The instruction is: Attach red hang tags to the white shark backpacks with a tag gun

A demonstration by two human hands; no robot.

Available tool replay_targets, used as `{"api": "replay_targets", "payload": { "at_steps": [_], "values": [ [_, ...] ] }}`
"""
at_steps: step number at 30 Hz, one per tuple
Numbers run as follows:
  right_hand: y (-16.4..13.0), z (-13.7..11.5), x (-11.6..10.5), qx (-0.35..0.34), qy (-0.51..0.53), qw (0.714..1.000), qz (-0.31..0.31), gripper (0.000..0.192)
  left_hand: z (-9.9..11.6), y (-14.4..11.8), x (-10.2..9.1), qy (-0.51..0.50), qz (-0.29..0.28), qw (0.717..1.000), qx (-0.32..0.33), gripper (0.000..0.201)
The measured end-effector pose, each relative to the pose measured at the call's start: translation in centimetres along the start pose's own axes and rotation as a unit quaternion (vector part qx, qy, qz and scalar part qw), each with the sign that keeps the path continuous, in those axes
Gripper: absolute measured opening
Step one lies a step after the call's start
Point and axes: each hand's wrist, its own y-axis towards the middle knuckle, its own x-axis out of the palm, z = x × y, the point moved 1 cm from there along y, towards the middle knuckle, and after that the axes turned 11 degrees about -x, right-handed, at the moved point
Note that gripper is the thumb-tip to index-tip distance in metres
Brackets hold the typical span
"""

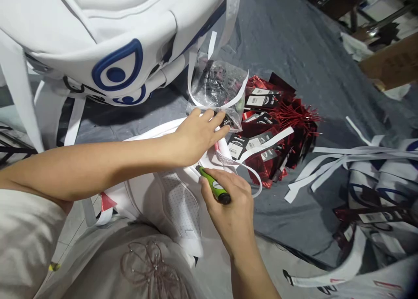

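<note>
Rests the left hand (200, 135) palm down on a white pad (176, 198), fingers slightly apart; cannot tell of any pinch beneath. Clamps a green marker (212, 183) in the right hand (233, 203), between thumb and fingers, tip angled in just on the near side of the left palm. Has the pad under the left hand and beside the right fingertips, reaching back over the lap (98, 255).

Looks mid-work, to judge by the marker at the pad; cannot make out any finished mark. Seems to leave untouched a loose heap of red-and-black tags (271, 133), right of the left fingertips, and a clear plastic bag (217, 83) just beyond them. Shows more white pads (396, 168), tags alongside, well right of the right hand; cannot tell whether finished or waiting.

Runs out of grey cloth-covered table (287, 220) at an edge just right of the right wrist, slanting to the lower right. Offers room sideways between right hand and white straps (303, 180). Meets a closer limit beyond the left forearm: a large white guard (130, 26).
</note>
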Motion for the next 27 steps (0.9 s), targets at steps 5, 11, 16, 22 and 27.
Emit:
{"api": "replay_targets", "payload": {
  "at_steps": [5, 11, 16, 22, 27],
  "values": [
    [-0.3, 0.0, 0.2, 0.01, 0.018, 1.0, 0.006, 0.018, -0.1, 0.0, 0.5, 0.017, 0.025, 1.0, 0.007, 0.069],
    [-0.7, 0.5, 0.3, 0.007, 0.021, 0.999, 0.028, 0.016, -0.1, 0.3, 0.5, 0.024, 0.012, 1.0, 0.006, 0.076],
    [-1.2, 0.1, 0.5, -0.01, 0.066, 0.995, 0.071, 0.015, -1.0, -0.2, -2.4, 0.052, -0.122, 0.991, -0.004, 0.104],
    [-1.5, -2.2, 1.6, -0.033, 0.084, 0.99, 0.112, 0.015, -2.6, -4.4, -3.9, 0.038, -0.133, 0.983, -0.124, 0.13],
    [-1.1, -2.5, 2.8, -0.069, 0.1, 0.987, 0.107, 0.016, -3.7, -7.2, -1.5, 0.048, -0.054, 0.977, -0.201, 0.116]
  ]
}}
